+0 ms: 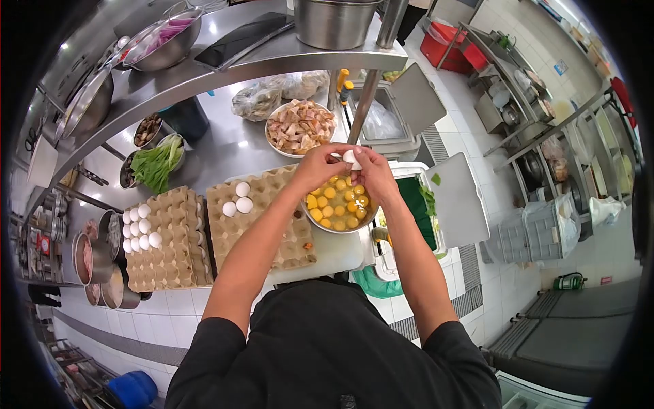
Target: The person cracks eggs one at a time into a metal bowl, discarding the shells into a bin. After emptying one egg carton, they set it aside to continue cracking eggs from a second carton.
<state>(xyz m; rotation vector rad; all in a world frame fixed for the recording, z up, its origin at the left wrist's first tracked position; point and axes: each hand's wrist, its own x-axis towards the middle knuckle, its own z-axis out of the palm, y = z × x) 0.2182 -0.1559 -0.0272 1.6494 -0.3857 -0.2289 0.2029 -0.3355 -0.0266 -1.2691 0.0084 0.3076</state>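
Note:
Over a metal bowl (339,231) of cracked eggs (334,204), my two hands come together around a white eggshell (351,159). My left hand (319,168) has its fingers bent in at the shell's left side, with a bit of white between them. On the other side my right hand (372,172) pinches the shell. Several whole yolks float in the bowl. Left of it lies an egg tray (266,235) of brown pulp with three white eggs (242,204) and a few shell bits. Farther left, a stack of trays (170,262) carries several white eggs (139,228).
Behind the bowl stands a bowl of chopped meat (300,128). A steel shelf (238,67) overhangs the counter, its post (366,105) close to my hands. Leafy greens (155,163) sit at the left; lidded bins (412,204) stand at the right.

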